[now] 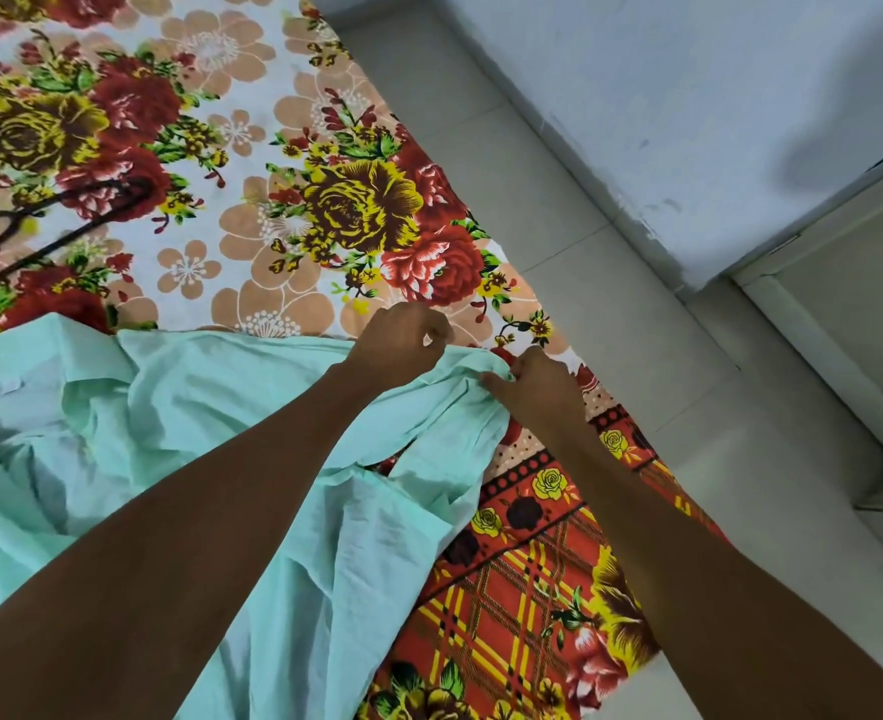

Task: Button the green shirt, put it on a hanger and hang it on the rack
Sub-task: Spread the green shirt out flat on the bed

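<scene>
- Looking down from the head view, the green shirt [210,407] lies rumpled on a bed covered by a floral sheet [252,163], its far edge bunched up near the bed's right side.
- Left hand [403,340] has its fingers curled together above that bunched edge; whether they actually pinch cloth or a button I cannot tell, since the fingertips are turned away.
- Right hand [532,387] grips the edge just beside the left, thumb and fingers clamped on a fold of shirt.
- Buttoning looks to be the step in hand, judging by both hands working close together on one strip of fabric; no button or hole is plain enough to confirm.
- A dark hanger [39,215] lies on the sheet, well apart from the hands, untouched.
- Next, I judge, each remaining button needs the two front edges lined up flat before pushing it through; the creased cloth may hide holes.
- No rack is in view.
</scene>
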